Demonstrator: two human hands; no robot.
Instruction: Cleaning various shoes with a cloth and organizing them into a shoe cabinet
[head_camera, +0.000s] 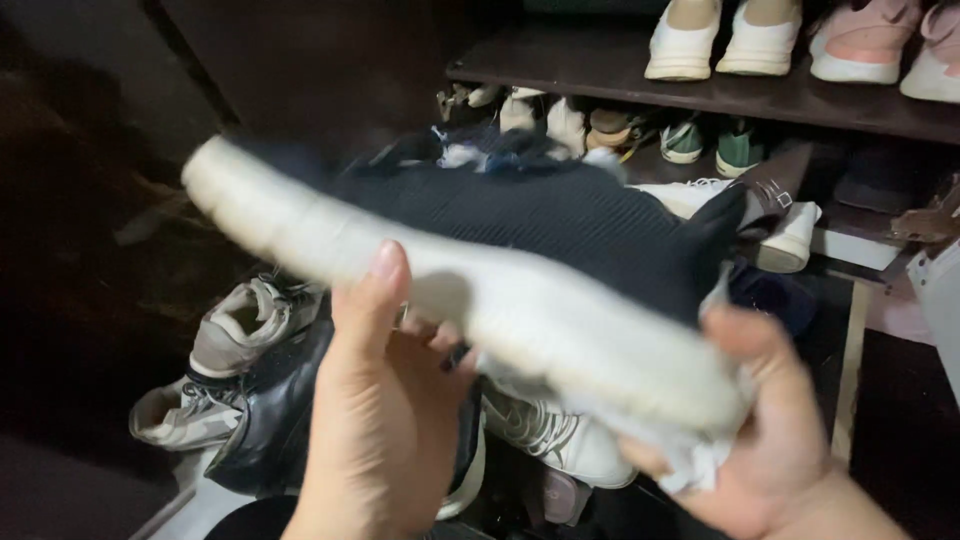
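While both hands are gripping it, one dark knit sneaker (520, 260) is lying sideways, its white sole facing the camera.

Left hand (385, 420) is cupping the sole's middle, thumb pressing on the white edge; right hand (765, 430) is clutching the heel end together with one white cloth (690, 455). Below the hands, one grey sneaker (240, 330), one dark shoe (270, 420) and one white sneaker (560, 435) are lying jumbled. Beyond the fingers, one dark shelf (760, 95) is carrying two cream shoes (725, 38) and two pink shoes (895, 45).
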